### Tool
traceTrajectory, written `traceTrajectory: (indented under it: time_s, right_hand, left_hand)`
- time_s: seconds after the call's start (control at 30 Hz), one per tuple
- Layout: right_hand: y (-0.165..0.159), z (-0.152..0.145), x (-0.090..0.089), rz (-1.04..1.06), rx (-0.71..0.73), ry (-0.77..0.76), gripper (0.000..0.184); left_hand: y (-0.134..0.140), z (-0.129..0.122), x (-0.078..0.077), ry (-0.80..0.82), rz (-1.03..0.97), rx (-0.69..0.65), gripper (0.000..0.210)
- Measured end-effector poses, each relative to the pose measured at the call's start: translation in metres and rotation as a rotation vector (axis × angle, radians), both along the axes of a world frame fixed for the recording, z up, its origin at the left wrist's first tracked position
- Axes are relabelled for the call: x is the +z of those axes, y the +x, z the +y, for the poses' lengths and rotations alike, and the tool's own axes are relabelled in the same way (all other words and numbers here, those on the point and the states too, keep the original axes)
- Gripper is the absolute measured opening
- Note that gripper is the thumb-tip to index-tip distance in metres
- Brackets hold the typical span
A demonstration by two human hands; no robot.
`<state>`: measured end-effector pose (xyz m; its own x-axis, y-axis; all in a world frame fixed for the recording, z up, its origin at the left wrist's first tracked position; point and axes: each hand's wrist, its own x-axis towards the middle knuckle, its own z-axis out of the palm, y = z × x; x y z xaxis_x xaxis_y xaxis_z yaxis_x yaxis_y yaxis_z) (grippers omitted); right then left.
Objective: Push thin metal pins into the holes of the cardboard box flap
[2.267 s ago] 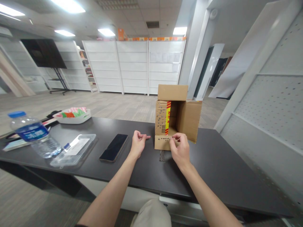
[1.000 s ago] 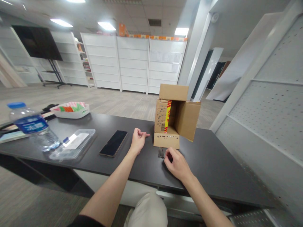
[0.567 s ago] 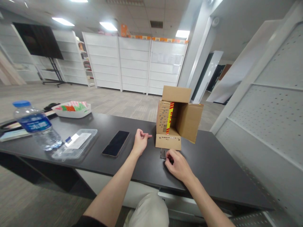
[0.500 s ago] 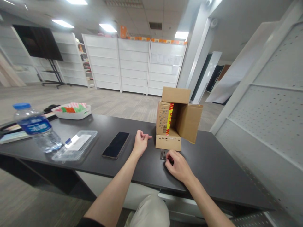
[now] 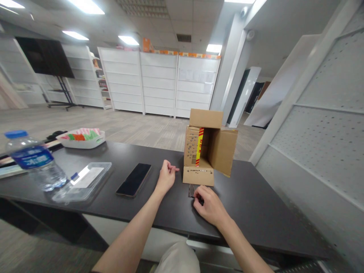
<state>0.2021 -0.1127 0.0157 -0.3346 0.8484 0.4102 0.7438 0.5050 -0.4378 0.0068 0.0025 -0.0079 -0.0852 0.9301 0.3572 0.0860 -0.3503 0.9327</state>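
Observation:
An open cardboard box [image 5: 191, 146] stands on the dark table, its mouth facing me. Its lower front flap [image 5: 198, 177] has a row of small holes and a few dark round spots. Several thin dark metal pieces, like screws or nails [image 5: 191, 190], lie side by side just in front of that flap. My right hand [image 5: 209, 204] rests at their right end with fingers curled together; what is in them, if anything, is hidden. Left of the box, my left hand [image 5: 166, 177] hovers over or rests on the table, fingers closed, contents not visible.
A black phone [image 5: 134, 180] lies left of my left hand. Beyond it are a clear plastic case [image 5: 85, 182], a water bottle [image 5: 36, 163] and a white basket [image 5: 82, 142] with coloured packets. A white perforated panel [image 5: 315, 132] rises along the right.
The whole view has shifted slightly, so things sit lower and further left. Both hands keep nearly the same closed poses beside the box and the thin metal pieces.

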Motion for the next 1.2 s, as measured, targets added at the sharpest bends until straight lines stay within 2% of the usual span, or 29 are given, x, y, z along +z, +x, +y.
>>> traceTrajectory:
  time_s: [0.3, 0.57, 0.7, 1.0, 1.2]
  right_hand:
    - [-0.001, 0.001, 0.001, -0.014, 0.022, 0.014, 0.017]
    - [-0.001, 0.001, 0.002, -0.013, 0.022, 0.025, 0.020]
    - [-0.001, 0.001, 0.002, -0.015, 0.017, 0.034, 0.020]
    - [-0.001, 0.000, 0.002, 0.005, 0.011, 0.022, 0.017]
    - [0.000, 0.003, 0.001, 0.071, -0.019, 0.007, 0.013]
  left_hand:
    - [0.002, -0.009, 0.010, 0.042, 0.232, 0.043, 0.016]
    - [0.005, -0.013, 0.016, 0.071, 0.311, 0.067, 0.016]
    - [0.006, -0.016, 0.017, 0.106, 0.365, 0.086, 0.015]
    - [0.013, -0.022, 0.019, 0.160, 0.643, 0.151, 0.019]
    - [0.014, -0.025, 0.021, 0.161, 0.713, 0.127, 0.018]
